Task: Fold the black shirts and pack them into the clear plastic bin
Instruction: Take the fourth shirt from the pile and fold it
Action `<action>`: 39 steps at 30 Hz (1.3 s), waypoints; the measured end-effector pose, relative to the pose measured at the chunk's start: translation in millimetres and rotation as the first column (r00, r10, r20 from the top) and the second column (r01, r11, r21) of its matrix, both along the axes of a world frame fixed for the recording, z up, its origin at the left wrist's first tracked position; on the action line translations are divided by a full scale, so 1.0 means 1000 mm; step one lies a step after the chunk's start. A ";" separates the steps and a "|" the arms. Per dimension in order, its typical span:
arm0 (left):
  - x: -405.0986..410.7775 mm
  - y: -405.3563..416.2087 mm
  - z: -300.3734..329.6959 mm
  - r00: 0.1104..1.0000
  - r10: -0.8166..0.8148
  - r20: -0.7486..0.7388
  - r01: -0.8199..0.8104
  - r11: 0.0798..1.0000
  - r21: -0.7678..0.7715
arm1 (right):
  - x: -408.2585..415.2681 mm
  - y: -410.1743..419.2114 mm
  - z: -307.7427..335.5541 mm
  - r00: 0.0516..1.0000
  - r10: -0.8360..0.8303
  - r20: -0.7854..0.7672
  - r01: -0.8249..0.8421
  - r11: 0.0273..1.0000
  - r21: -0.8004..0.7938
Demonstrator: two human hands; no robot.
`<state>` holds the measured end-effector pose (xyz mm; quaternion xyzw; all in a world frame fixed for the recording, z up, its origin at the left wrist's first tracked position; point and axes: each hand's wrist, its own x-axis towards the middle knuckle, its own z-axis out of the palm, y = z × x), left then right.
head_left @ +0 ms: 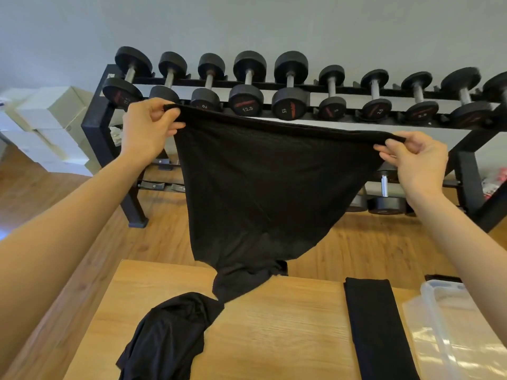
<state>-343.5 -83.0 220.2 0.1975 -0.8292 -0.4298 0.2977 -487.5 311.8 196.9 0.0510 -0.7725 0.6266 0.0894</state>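
Note:
I hold a black shirt [263, 182] up in the air by its top edge. My left hand [149, 130] pinches one corner and my right hand [414, 157] pinches the other. The cloth hangs in a triangle, and its bunched lower end touches the wooden table [279, 330]. A crumpled black shirt [167, 335] lies on the table just below it; whether the two are joined I cannot tell. A folded black shirt [375, 325] lies flat as a long strip at the right. The clear plastic bin [450, 330] stands at the table's right edge, beside the folded strip.
A black dumbbell rack [274, 105] with several dumbbells stands behind the table against a grey wall. White boxes [46, 122] are stacked at the left on the wooden floor. A small black item [441, 278] lies behind the bin.

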 end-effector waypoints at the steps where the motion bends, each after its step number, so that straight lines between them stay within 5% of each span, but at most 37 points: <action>1: -0.001 0.000 0.002 1.000 0.000 -0.008 0.000 1.000 -0.013 | 0.000 0.000 0.001 1.000 0.005 -0.006 -0.005 1.000 0.001; 23: 0.057 0.002 -0.033 0.998 -0.012 0.056 0.009 0.999 0.046 | 0.033 0.005 -0.019 0.999 0.018 -0.048 -0.014 0.995 0.099; 39: 0.178 0.009 -0.072 0.979 -0.131 0.159 0.112 0.986 0.124 | 0.156 0.032 -0.055 1.000 0.008 0.027 -0.011 0.994 0.113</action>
